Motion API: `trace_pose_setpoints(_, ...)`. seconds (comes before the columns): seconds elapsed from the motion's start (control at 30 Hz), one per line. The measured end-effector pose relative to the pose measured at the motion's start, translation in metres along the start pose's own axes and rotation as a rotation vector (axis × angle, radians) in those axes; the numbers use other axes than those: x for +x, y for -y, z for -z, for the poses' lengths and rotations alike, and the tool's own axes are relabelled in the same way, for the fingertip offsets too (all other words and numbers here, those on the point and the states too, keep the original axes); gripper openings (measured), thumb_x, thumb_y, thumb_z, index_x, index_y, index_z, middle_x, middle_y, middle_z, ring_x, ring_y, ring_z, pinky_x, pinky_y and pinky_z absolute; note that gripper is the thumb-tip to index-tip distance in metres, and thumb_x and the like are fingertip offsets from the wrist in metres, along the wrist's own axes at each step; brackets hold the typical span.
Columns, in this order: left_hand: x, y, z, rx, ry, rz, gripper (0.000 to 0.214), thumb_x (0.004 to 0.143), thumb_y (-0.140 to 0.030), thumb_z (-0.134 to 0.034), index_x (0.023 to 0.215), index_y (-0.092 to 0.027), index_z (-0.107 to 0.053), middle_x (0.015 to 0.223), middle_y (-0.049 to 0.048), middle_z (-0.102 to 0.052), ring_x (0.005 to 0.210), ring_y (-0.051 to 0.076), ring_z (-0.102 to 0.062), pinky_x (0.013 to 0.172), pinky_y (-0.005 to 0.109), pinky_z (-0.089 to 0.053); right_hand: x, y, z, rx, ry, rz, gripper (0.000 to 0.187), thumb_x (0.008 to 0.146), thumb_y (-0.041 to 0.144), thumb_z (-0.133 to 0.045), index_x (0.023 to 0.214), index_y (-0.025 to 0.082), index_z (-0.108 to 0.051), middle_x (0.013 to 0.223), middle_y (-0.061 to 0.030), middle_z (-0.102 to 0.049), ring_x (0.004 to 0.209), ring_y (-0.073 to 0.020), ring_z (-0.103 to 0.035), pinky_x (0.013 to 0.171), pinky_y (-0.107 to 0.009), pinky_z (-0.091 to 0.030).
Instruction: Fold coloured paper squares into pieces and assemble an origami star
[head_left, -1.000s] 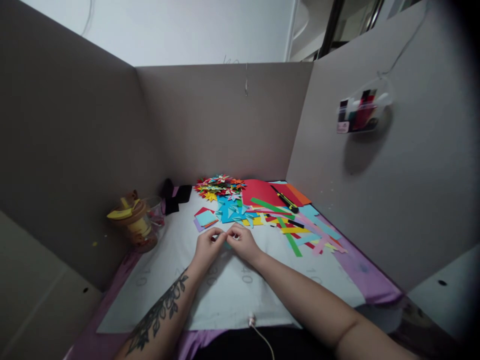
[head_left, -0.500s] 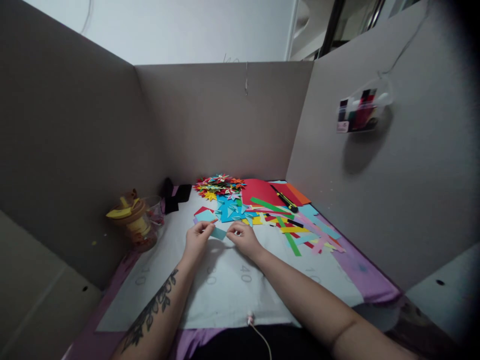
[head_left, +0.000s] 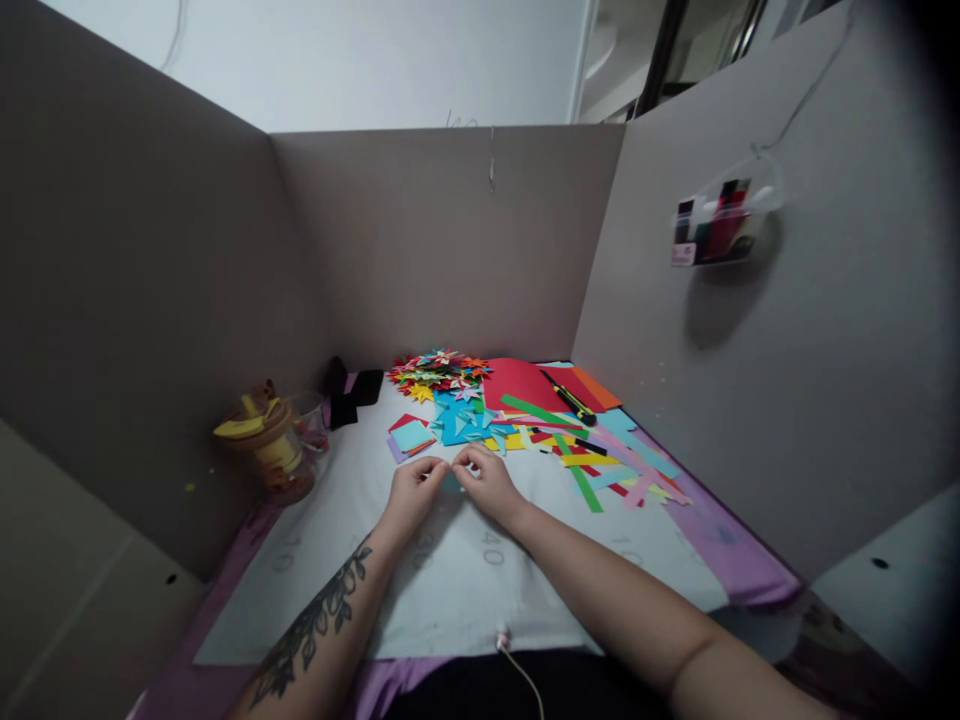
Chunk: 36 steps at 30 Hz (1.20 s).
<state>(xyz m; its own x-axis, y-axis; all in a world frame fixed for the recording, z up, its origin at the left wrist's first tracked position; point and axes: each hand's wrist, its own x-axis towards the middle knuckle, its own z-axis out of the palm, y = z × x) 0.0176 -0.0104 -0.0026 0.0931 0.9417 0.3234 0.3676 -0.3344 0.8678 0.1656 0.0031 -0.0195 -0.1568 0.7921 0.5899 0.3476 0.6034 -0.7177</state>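
Fingertips nearly touching, my left hand point(head_left: 412, 494) and my right hand point(head_left: 487, 482) pinch a small light-blue piece of paper point(head_left: 453, 481) between them, just above the white mat point(head_left: 330, 590). Most of that paper is hidden behind the fingers. Just beyond my left hand lies a stack of square papers point(head_left: 412, 436), light blue on top with red, orange and purple edges showing. Past my right hand, several small folded light-blue pieces point(head_left: 466, 420) rest on a blue sheet point(head_left: 448, 402).
Colourful folded paper stars point(head_left: 435, 374) are heaped at the back. A yellow-black utility knife point(head_left: 576, 404) lies on red paper point(head_left: 517, 383). Loose paper strips point(head_left: 592, 460) spread to the right. On the left stands a yellow-lidded cup point(head_left: 274, 445); grey panels point(head_left: 450, 230) surround the table.
My left hand has come right and slightly down, close to my right hand. The blue paper, stretched between both hands before, is now mostly covered by fingers. The square stack is uncovered.
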Motion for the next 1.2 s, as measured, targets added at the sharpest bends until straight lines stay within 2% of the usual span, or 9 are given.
trace_pose_setpoints(0.27,-0.001,0.007,0.0,0.099,-0.04,-0.079,0.022,0.079,-0.033,-0.055,0.069,-0.017,-0.067,0.07,0.0029,-0.068,0.066,0.018,-0.06,0.061,0.025,-0.041,0.0,-0.004,0.0,-0.019,0.025,-0.008,0.01,0.077,0.015,-0.053,0.07,0.019,-0.059,0.074,-0.0012,-0.058,0.077,-0.0168,-0.054,0.071,-0.028,-0.041)
trace_pose_setpoints(0.43,-0.002,0.005,-0.002,0.06,-0.06,-0.068,0.017,0.077,-0.029,-0.055,0.069,-0.017,-0.064,0.07,0.0025,-0.065,0.066,0.016,-0.059,0.061,0.024,-0.042,-0.001,-0.002,-0.001,-0.027,0.048,0.004,0.011,0.078,0.014,-0.051,0.07,0.02,-0.057,0.075,-0.0014,-0.056,0.078,-0.0169,-0.053,0.07,-0.028,-0.041)
trace_pose_setpoints(0.6,-0.002,0.001,-0.002,0.014,-0.028,-0.058,0.018,0.078,-0.029,-0.054,0.07,-0.016,-0.063,0.071,0.0025,-0.064,0.067,0.015,-0.057,0.06,0.023,-0.041,-0.001,0.003,0.0,-0.025,0.077,0.028,0.012,0.079,0.012,-0.048,0.07,0.019,-0.053,0.076,-0.0012,-0.054,0.078,-0.0163,-0.051,0.071,-0.027,-0.04)
trace_pose_setpoints(0.7,-0.001,-0.001,0.001,-0.061,-0.061,-0.004,0.018,0.076,-0.031,-0.056,0.068,-0.015,-0.062,0.068,0.0017,-0.062,0.065,0.015,-0.055,0.059,0.023,-0.041,0.001,0.004,0.0,-0.025,0.087,0.033,0.013,0.079,0.012,-0.048,0.07,0.019,-0.052,0.075,-0.0009,-0.052,0.077,-0.016,-0.05,0.07,-0.027,-0.039)
trace_pose_setpoints(0.83,0.006,0.0,0.012,-0.205,-0.181,0.06,0.021,0.074,-0.035,-0.059,0.067,-0.015,-0.06,0.065,-0.0001,-0.059,0.064,0.013,-0.054,0.062,0.023,-0.041,0.004,0.003,0.003,-0.024,0.076,0.015,0.014,0.079,0.011,-0.046,0.069,0.019,-0.052,0.074,-0.0009,-0.052,0.075,-0.0159,-0.049,0.067,-0.026,-0.039)
trace_pose_setpoints(0.9,0.011,0.003,0.02,-0.27,-0.267,0.089,0.022,0.073,-0.037,-0.06,0.069,-0.015,-0.06,0.065,-0.0006,-0.058,0.064,0.013,-0.053,0.061,0.022,-0.04,0.005,0.001,0.004,-0.011,0.062,-0.002,0.015,0.079,0.011,-0.045,0.068,0.019,-0.051,0.072,-0.0007,-0.051,0.073,-0.0154,-0.049,0.065,-0.026,-0.039)
trace_pose_setpoints(1.0,0.019,0.012,0.031,-0.348,-0.433,0.201,0.029,0.067,-0.043,-0.064,0.073,-0.015,-0.062,0.065,-0.0003,-0.058,0.061,0.012,-0.051,0.057,0.021,-0.039,0.005,-0.001,0.006,0.009,0.017,-0.04,0.016,0.079,0.013,-0.046,0.065,0.019,-0.051,0.071,-0.0006,-0.051,0.07,-0.0148,-0.049,0.063,-0.026,-0.039)
trace_pose_setpoints(1.1,0.023,0.021,0.034,-0.401,-0.441,0.325,0.039,0.06,-0.048,-0.067,0.076,-0.012,-0.064,0.069,0.0019,-0.06,0.062,0.013,-0.052,0.054,0.021,-0.039,0.003,-0.001,0.004,0.049,-0.021,-0.067,0.009,0.077,0.014,-0.048,0.076,0.019,-0.055,0.076,-0.0012,-0.054,0.072,-0.0149,-0.051,0.064,-0.026,-0.041)
trace_pose_setpoints(1.2,0.021,0.025,0.028,-0.466,-0.374,0.39,0.04,0.061,-0.05,-0.065,0.073,-0.012,-0.063,0.065,0.0011,-0.058,0.058,0.011,-0.05,0.051,0.02,-0.037,0.0,-0.002,-0.001,0.101,-0.017,-0.097,0.026,0.074,0.013,-0.051,0.099,0.02,-0.053,0.086,-0.002,-0.056,0.074,-0.0143,-0.053,0.064,-0.026,-0.044)
